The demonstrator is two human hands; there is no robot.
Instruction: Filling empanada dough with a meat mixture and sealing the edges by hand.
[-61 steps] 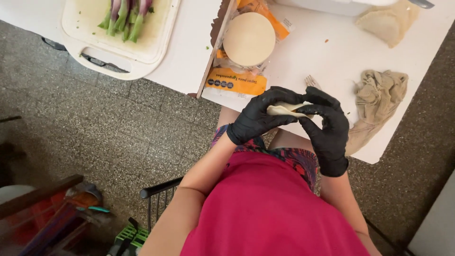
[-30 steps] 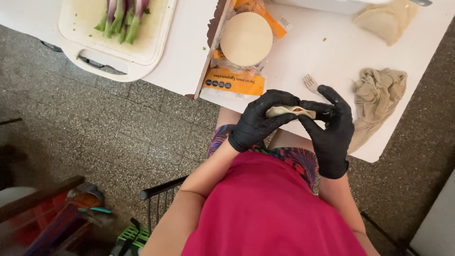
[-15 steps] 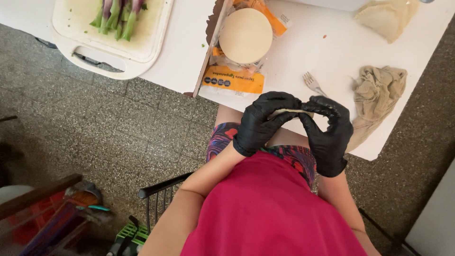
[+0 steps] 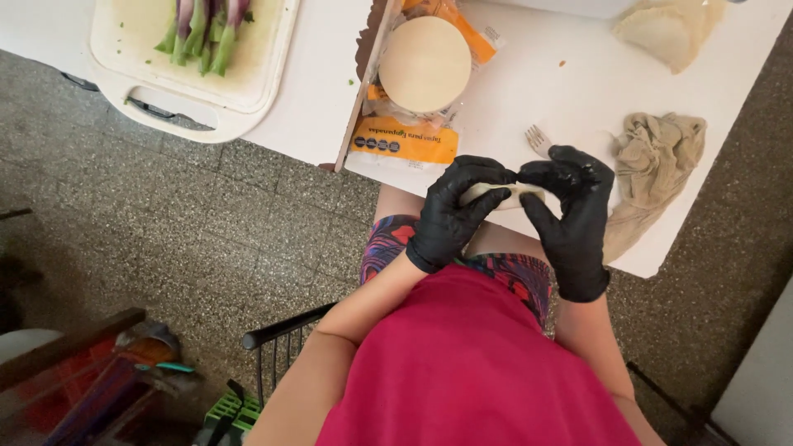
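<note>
Both my hands wear black gloves and meet at the white table's near edge. My left hand (image 4: 457, 211) cups a folded pale dough piece (image 4: 504, 195) from the left, and my right hand (image 4: 572, 211) pinches its right end with thumb and fingers. A stack of round dough discs (image 4: 424, 64) lies just beyond on an orange wrapper (image 4: 403, 142). A fork (image 4: 538, 139) lies on the table right behind my right hand's fingers.
A crumpled beige cloth (image 4: 652, 169) lies at the right on the white table (image 4: 570, 91). Another folded dough piece (image 4: 665, 31) sits far right. A white cutting board (image 4: 198, 70) with green and purple stalks (image 4: 202, 29) is at the left. A dark chair back (image 4: 285, 326) stands by my left arm.
The dough piece went from loosely open in my hands to folded shut. My hands have pressed closer together along its edge, and the view has drifted slightly.
</note>
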